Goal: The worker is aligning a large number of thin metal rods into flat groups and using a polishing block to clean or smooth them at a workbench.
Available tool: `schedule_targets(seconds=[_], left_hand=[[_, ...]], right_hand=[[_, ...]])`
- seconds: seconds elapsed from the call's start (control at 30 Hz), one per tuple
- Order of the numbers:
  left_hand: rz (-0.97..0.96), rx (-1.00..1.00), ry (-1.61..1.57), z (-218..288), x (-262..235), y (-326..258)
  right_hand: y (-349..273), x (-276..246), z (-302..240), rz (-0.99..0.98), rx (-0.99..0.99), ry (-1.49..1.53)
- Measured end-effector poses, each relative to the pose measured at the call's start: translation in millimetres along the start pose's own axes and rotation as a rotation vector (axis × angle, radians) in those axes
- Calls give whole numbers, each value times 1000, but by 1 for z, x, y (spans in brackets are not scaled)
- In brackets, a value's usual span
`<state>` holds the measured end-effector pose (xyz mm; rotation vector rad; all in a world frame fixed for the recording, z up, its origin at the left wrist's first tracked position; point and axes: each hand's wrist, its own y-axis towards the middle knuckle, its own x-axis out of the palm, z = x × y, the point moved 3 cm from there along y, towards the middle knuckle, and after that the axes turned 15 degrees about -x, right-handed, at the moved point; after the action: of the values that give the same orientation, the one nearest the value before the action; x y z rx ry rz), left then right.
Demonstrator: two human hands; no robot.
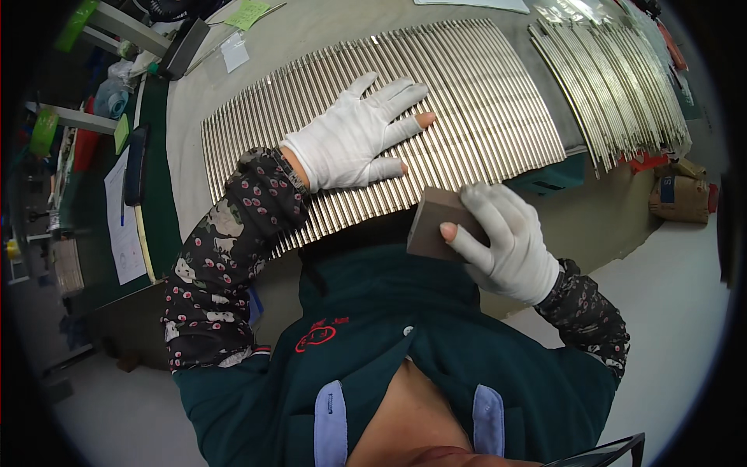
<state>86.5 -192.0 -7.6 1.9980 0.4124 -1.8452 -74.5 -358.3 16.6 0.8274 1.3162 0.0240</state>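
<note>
A broad row of thin, shiny metal rods (475,86) lies side by side on the table before me. My left hand (354,136), in a white glove with a couple of bare fingertips, rests flat on the rods with its fingers spread. In my right hand (510,241), also gloved in white, is a grey-brown rectangular block (436,222). Thumb and fingers grip the block at its right side, close to the near edge of the row. From this view I cannot tell whether the block touches the rods.
A second bundle of metal rods (615,93) lies at the right, less evenly arranged. Papers with a pen (122,206) and a dark oblong case (135,159) lie at the left. A brown package (678,198) is at the far right. Green notes (247,14) lie at the back.
</note>
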Motion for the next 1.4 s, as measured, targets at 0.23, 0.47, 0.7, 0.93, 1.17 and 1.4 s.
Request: schedule_targets(seconds=[0.23,0.47,0.7,0.93,1.17,1.4], left_hand=[[-9,-17,8,4,-8,1],[-5,7,-9,1,-5,5],[-35,32,-73,5,-6,18],[-46,61,-2,24,-2,44],[21,72,-71,23,-7,44],[-30,115,-62,24,-7,53]], right_hand=[[-7,-2,-11,-117,3,53],[-20,9,-27,-211,-7,151],[-59,2,-28,-102,421,4],[-52,14,-39,185,641,-233],[-41,38,-44,234,744,-225],[-64,26,-50,224,762,-183]])
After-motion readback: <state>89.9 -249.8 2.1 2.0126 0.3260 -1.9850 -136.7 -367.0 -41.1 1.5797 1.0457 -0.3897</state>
